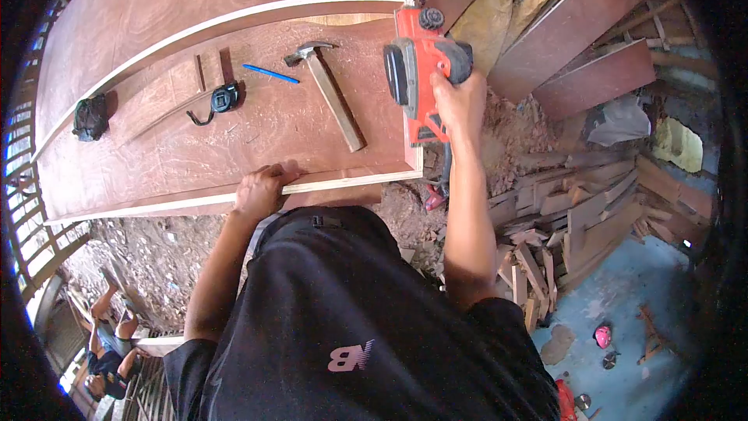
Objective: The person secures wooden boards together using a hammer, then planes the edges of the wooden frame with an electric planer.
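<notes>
My right hand (461, 103) is wrapped round the handle of a red and black electric planer (421, 70), which rests on the short right edge of a shallow wooden frame (351, 181). My left hand (262, 189) lies over the frame's near edge, gripping it with the fingers on the inner side. Inside the frame, on the reddish plywood, are a claw hammer (333, 97) with a wooden handle, a blue pen (270, 73), a tape measure (224, 97) and a black bundle (91, 118) at the left. The planer's underside is hidden.
Planks (592, 23) and a yellowish cloth (510, 0) lie beyond the planer. Stacked wood offcuts (580, 218) fill the right side, above a blue floor (615, 288) with a pink object (602, 335). Another person (109, 366) sits at the lower left. Shavings cover the ground.
</notes>
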The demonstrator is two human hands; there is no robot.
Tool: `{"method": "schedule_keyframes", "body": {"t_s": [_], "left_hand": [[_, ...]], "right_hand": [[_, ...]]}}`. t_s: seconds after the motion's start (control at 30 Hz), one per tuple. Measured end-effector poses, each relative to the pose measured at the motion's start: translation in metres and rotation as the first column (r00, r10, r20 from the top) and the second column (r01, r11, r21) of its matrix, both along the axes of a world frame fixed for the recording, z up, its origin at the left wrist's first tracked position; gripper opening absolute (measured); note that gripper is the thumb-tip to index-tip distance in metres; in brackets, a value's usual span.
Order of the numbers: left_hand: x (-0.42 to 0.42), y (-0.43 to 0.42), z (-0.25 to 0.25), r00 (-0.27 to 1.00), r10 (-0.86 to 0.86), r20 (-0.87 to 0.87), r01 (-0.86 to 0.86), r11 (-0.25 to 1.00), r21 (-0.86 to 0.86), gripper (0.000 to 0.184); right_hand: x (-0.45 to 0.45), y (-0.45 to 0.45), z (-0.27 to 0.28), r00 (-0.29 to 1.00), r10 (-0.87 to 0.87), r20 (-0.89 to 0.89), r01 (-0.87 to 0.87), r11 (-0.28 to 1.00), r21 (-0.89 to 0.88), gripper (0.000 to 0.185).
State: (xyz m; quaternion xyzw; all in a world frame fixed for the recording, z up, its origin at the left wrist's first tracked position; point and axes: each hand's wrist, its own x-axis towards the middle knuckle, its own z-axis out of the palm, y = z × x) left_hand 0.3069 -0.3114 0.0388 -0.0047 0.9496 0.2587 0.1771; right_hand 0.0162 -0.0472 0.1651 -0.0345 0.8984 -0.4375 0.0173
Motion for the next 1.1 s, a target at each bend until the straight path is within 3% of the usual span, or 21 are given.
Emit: {"method": "schedule_keyframes", "body": {"t_s": [0.53, 0.63, 0.7, 0.77, 0.97, 1.03, 1.1], "left_hand": [[0.002, -0.003, -0.005, 0.999, -0.03, 0.015, 0.03, 1.0, -0.007, 0.052], [0.003, -0.002, -0.006, 0.999, -0.041, -0.004, 0.041, 0.999, -0.017, 0.057], [0.009, -0.004, -0.021, 0.999, -0.025, -0.038, 0.024, 0.999, -0.027, 0.06], [-0.002, 0.001, 0.007, 0.999, -0.039, -0.008, 0.039, 0.999, -0.022, 0.061], [-0.001, 0.002, 0.004, 0.998, -0.027, -0.063, 0.026, 1.0, -0.005, 0.06], [0.002, 0.001, 0.001, 0.986, -0.024, -0.163, 0.028, 0.999, 0.023, 0.055], [0.001, 0.002, 0.001, 0.978, -0.021, -0.209, 0.028, 0.999, 0.031, 0.052]], "right_hand": [[-0.142, -0.042, -0.03, 0.994, -0.007, -0.11, 0.014, 0.998, 0.054, 0.018], [-0.092, -0.013, 0.024, 0.992, 0.001, -0.128, -0.02, 0.989, -0.145, 0.017], [-0.044, 0.016, 0.063, 0.996, -0.072, 0.046, 0.081, 0.975, -0.207, 0.021], [0.0, 0.059, 0.066, 0.978, -0.182, 0.105, 0.205, 0.937, -0.282, 0.032], [0.14, 0.162, 0.061, 0.885, -0.359, 0.298, 0.414, 0.898, -0.149, 0.028], [0.18, 0.179, 0.041, 0.823, -0.494, 0.278, 0.537, 0.838, -0.098, 0.028], [0.21, 0.19, 0.045, 0.776, -0.483, 0.406, 0.543, 0.839, -0.041, 0.031]]}}
